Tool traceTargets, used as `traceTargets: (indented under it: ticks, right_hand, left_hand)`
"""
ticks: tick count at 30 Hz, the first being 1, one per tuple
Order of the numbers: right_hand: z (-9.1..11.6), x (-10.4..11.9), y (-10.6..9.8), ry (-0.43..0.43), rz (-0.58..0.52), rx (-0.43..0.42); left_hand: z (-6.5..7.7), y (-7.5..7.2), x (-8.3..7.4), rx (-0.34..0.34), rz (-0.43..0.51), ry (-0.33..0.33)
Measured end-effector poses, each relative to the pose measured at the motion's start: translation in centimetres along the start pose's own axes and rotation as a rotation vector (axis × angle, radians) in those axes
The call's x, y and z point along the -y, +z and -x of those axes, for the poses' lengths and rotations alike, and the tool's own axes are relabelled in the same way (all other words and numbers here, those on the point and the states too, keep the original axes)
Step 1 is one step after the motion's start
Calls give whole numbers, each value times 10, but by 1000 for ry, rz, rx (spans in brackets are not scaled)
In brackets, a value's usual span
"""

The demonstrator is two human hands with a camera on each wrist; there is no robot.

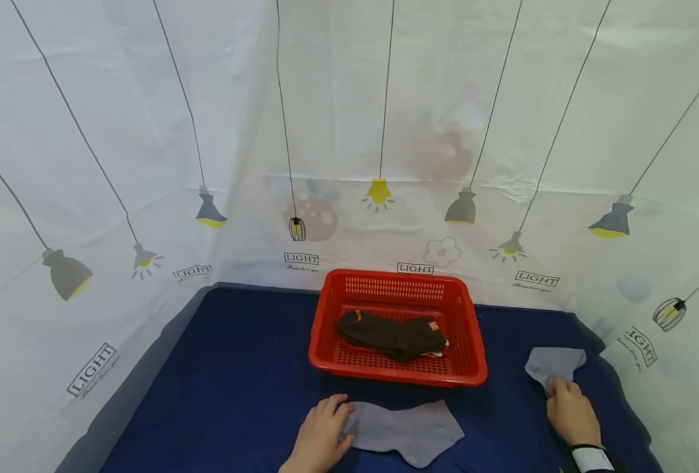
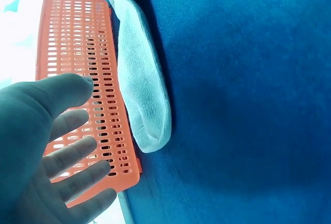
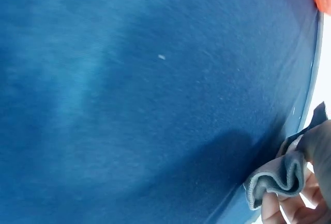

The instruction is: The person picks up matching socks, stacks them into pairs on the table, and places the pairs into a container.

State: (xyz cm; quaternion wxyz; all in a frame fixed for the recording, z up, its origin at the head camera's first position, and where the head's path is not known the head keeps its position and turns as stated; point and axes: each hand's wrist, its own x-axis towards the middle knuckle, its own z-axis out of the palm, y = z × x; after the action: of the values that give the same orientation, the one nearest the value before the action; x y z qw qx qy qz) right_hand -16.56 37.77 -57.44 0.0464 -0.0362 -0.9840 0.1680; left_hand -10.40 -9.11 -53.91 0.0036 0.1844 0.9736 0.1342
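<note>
A light grey sock [image 1: 408, 430] lies flat on the dark blue cloth in front of the red basket. My left hand [image 1: 321, 430] is at that sock's left end. In the left wrist view the fingers of this hand [image 2: 67, 151] are spread and loosely bent, holding nothing; whether they touch the sock is unclear. Far to the right, my right hand [image 1: 574, 414] pinches another grey sock [image 1: 553, 361]. The right wrist view shows this sock's folded opening [image 3: 276, 180] between thumb and fingers.
The red plastic basket [image 1: 397, 373] stands at the back, with dark brown socks [image 1: 393, 335] stacked inside. Dark blue cloth [image 1: 237, 368] covers the table. Behind it hangs a white sheet [image 1: 349, 118] printed with lamps, which also closes off both sides.
</note>
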Motion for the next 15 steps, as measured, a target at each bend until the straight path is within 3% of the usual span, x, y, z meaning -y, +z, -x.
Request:
traceTargets:
  ticks: [7, 15]
  right_hand:
    - [18, 13, 2, -104, -2, -22]
    - [36, 39, 2, -224, -1, -122]
  left_hand:
    - [0, 0, 0, 10, -6, -8]
    - [-1, 0, -1, 12, 4, -9]
